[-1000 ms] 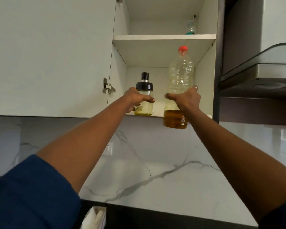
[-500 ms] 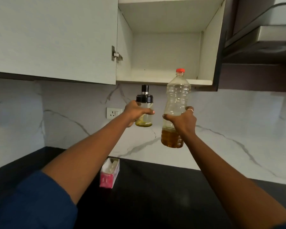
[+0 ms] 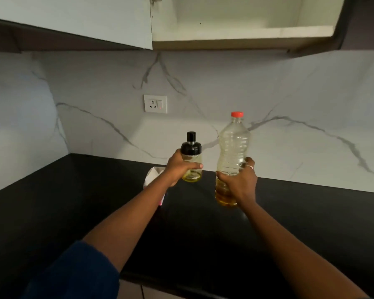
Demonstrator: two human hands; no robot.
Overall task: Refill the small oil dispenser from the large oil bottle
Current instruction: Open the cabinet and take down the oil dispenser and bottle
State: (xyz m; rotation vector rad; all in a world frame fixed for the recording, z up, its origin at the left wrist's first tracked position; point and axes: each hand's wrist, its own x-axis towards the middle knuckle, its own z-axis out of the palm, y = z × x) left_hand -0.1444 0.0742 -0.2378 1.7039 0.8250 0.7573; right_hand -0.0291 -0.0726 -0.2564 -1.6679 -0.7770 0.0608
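Observation:
My left hand (image 3: 179, 167) grips the small oil dispenser (image 3: 191, 160), a clear glass jar with a black cap and a thin layer of yellow oil at the bottom. It is held upright in the air above the black countertop (image 3: 95, 201). My right hand (image 3: 239, 183) is wrapped around the large oil bottle (image 3: 232, 147), a clear ribbed plastic bottle with a red cap, amber oil filling only its lowest part. The bottle is upright and capped, just to the right of the dispenser and apart from it.
A pink and white box (image 3: 153, 175) lies on the counter behind my left wrist. A wall socket (image 3: 155, 104) sits on the marble backsplash. The open upper cabinet (image 3: 242, 29) hangs overhead, its door (image 3: 73, 18) to the left.
Both hands have brought the dispenser and the bottle down from the cabinet shelf to just above the countertop. The view has tilted downward with them.

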